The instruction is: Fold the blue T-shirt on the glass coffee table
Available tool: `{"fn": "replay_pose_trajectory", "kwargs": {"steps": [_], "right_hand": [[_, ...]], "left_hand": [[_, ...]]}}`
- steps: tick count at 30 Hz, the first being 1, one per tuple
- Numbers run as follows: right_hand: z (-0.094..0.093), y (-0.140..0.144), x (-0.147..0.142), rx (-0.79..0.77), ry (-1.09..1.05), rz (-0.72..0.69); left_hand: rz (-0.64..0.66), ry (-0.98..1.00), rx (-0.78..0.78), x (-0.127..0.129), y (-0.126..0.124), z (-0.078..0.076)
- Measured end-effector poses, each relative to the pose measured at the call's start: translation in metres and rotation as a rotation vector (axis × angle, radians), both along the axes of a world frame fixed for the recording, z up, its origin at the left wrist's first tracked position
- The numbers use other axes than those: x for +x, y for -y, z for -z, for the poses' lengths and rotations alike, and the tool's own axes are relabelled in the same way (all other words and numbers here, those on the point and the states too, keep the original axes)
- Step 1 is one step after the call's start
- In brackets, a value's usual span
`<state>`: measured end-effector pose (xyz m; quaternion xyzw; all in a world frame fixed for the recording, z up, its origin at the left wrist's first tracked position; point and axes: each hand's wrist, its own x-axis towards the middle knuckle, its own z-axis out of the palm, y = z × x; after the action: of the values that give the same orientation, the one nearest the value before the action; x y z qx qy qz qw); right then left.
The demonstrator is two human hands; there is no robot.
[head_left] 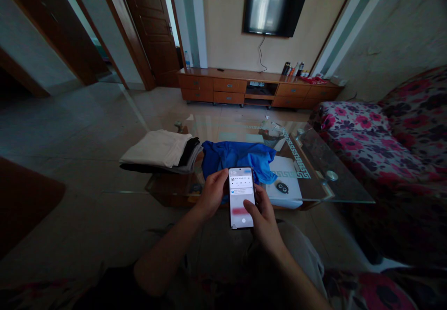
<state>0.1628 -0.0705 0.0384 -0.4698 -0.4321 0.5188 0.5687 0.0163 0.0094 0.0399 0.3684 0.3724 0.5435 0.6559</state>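
Observation:
A lit smartphone (240, 200) is held upright between my two hands, its screen toward me. My left hand (212, 192) grips its left edge, the thumb near the upper corner and the other fingers hidden behind. Wrapped round the right edge is my right hand (264, 214), with the thumb over the lower half of the screen. Beyond the phone a crumpled blue cloth garment (237, 154) lies on the glass table (335, 191). To its left sits a folded stack of clothes (157, 149), white on top with black and grey below.
A white box (289, 175) and a small black round object with two white rings (282, 187) are at the table's right. A floral sofa (370, 138) stands on the right. Across the room are a wooden TV cabinet (228, 86) and a wall television (275, 7).

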Motion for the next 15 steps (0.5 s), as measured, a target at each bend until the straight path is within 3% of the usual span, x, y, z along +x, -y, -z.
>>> {"fn": "replay_pose_trajectory", "kwargs": {"steps": [7,15], "right_hand": [[0.0063,-0.0048,0.0014,-0.153,-0.104,0.063],[0.0085,-0.0093,0.0037,-0.168,-0.087,0.154]], "left_hand": [[0.049,-0.047,0.026,0.0002,0.0028,0.0014],[0.058,-0.088,0.036,-0.0002,0.0044,0.0027]]}}
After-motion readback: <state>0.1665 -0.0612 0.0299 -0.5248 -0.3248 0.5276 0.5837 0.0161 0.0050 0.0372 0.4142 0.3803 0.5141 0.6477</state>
